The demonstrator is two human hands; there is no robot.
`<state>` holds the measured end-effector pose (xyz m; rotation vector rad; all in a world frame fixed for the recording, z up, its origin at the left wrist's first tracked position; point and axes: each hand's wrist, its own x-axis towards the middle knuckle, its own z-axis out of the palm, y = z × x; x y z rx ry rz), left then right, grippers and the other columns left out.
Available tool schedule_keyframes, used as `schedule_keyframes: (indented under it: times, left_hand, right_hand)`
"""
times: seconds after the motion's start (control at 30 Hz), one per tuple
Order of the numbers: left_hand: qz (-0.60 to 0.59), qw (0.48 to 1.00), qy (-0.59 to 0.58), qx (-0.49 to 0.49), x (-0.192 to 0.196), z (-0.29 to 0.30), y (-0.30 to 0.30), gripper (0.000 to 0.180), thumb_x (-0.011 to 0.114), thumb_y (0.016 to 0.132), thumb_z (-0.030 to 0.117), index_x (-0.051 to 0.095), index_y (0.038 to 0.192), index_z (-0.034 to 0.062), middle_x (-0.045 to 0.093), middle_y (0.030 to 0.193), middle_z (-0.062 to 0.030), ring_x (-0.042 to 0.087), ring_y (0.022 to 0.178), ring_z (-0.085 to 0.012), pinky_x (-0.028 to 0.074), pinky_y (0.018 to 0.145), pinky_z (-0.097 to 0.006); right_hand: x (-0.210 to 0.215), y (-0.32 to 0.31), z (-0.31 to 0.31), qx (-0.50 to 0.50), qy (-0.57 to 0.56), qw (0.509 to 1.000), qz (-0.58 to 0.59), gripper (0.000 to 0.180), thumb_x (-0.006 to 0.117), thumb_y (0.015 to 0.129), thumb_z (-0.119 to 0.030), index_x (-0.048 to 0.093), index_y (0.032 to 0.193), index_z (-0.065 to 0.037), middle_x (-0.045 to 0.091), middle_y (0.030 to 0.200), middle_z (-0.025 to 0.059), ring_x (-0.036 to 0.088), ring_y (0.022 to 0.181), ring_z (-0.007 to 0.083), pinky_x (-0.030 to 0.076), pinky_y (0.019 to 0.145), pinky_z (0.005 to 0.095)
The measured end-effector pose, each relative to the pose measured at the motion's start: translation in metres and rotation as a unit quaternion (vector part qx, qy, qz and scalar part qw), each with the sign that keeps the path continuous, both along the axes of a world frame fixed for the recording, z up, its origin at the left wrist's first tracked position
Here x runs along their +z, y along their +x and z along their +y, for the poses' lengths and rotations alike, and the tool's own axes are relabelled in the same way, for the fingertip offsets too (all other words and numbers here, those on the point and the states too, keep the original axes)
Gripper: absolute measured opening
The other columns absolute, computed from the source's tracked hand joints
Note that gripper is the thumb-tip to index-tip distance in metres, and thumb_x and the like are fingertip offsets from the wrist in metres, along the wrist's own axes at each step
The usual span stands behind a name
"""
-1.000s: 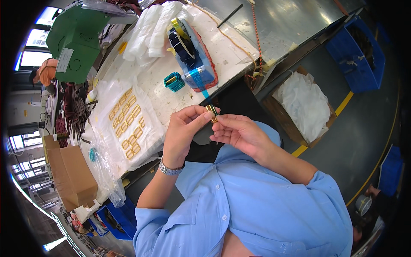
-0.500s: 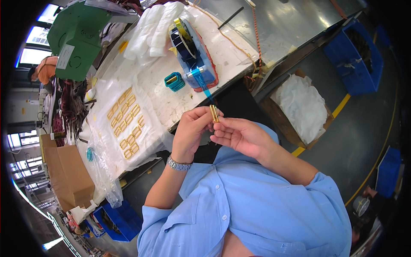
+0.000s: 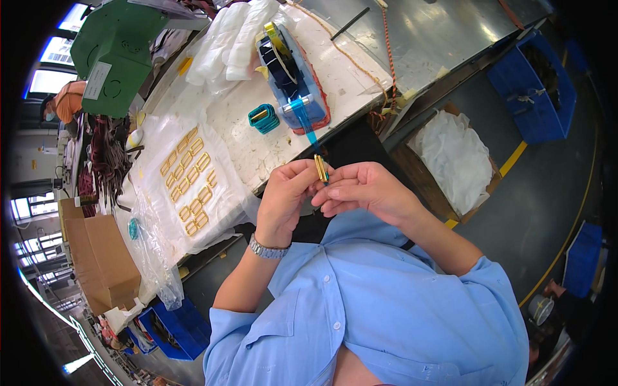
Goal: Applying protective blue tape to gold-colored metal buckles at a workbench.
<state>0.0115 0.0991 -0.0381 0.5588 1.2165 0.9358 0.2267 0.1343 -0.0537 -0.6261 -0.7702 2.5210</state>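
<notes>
**Right hand shifted its fingers beside an upright gold piece**

A worker in a light-blue shirt held the small metal piece in front of the body, just off the edge of the white table. The left hand pinched it between thumb and fingers. The right fingertips rested close against its lower end, though whether they gripped it or merely touched it could not be told.

A second earlier the piece had leaned over between both hands; now it stood nearly upright. The right thumb had dropped lower, and a teal sliver showed at the base, suggesting that attention had passed from turning the piece to its lower end.

Just beyond, a blue tape strip hung from its dispenser toward the hands; its far end was unclear. A teal-wrapped bundle sat beside the dispenser. Rows of gold frames lay on a white sheet to the left, out of either hand's touch.
</notes>
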Motion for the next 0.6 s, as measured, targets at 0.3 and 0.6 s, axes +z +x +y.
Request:
schedule_keyframes:
  times: [0.3, 0.6]
  left_hand:
    - [-0.017, 1.0, 0.009, 0.008, 0.001, -0.001, 0.001, 0.017, 0.072, 0.102, 0.014, 0.08, 0.107, -0.0007, 0.069, 0.084, 0.0023, 0.055, 0.074, -0.0049, 0.046, 0.07, -0.022]
    - [-0.07, 0.997, -0.039, 0.004, 0.0, 0.008, -0.004, 0.021, 0.067, 0.104, 0.015, 0.078, 0.106, -0.002, 0.065, 0.082, 0.0024, 0.055, 0.072, -0.0076, 0.048, 0.07, -0.026]
  right_hand:
    - [0.012, -0.006, -0.001, -0.062, 0.248, 0.942, -0.215, 0.026, 0.079, 0.099, -0.007, 0.071, 0.121, 0.005, 0.081, 0.105, 0.0155, 0.079, 0.09, 0.0183, 0.065, 0.084, 0.0323]
    - [-0.009, -0.016, 0.016, -0.141, 0.32, 0.93, -0.113, 0.075, 0.083, 0.093, -0.002, 0.049, 0.159, 0.003, 0.066, 0.15, 0.0176, 0.07, 0.129, 0.0219, 0.057, 0.11, 0.0359]
